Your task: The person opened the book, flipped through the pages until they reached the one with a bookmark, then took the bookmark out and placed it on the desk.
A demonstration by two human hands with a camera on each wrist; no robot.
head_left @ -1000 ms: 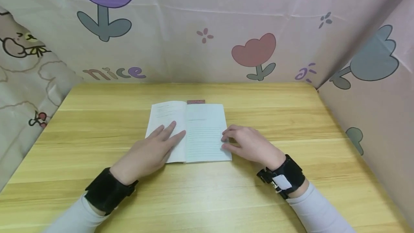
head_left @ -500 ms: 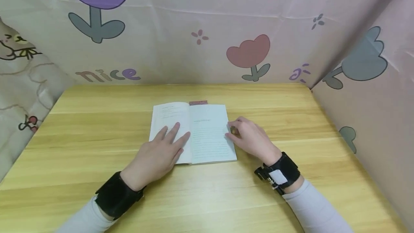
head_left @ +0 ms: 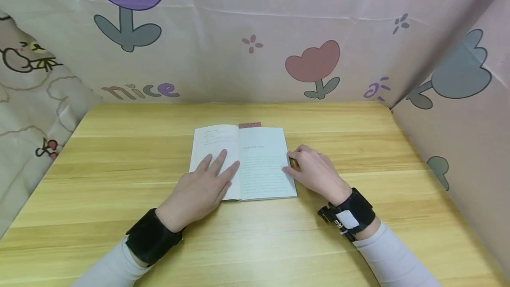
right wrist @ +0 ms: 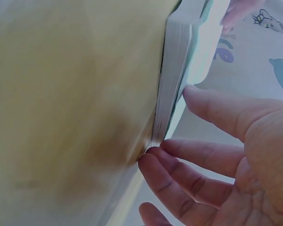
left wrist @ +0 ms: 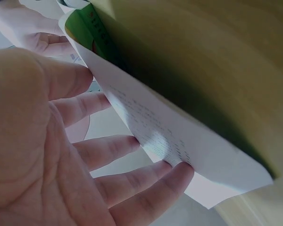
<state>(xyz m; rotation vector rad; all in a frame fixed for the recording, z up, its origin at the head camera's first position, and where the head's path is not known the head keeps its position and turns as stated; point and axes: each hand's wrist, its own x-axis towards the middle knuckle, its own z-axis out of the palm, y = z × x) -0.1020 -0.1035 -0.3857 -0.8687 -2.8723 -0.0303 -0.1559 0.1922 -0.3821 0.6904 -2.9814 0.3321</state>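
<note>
An open book [head_left: 260, 172] lies face up on the wooden table, its right-hand stack of pages visible as a thick block [right wrist: 173, 70] in the right wrist view. My left hand [head_left: 199, 191] rests on the left page [head_left: 211, 136] with fingers spread. Seen from the left wrist, its fingertips touch the printed page [left wrist: 165, 127], and a green part [left wrist: 92, 35] shows under the page edge. My right hand [head_left: 316, 169] is at the book's right edge, bent fingers touching the side of the pages. Its thumb touches the page edge, apart from the fingers.
A dark red strip [head_left: 249, 125] sticks out at the book's far edge. The table [head_left: 131, 145] meets a patterned cloth [head_left: 223, 56] behind it, with more cloth [head_left: 466, 136] along the right side. Both wrists wear black bands.
The book has shifted to the right across the table, along with my left hand on it. My right hand has moved slightly right, from over the page's edge to the book's side.
</note>
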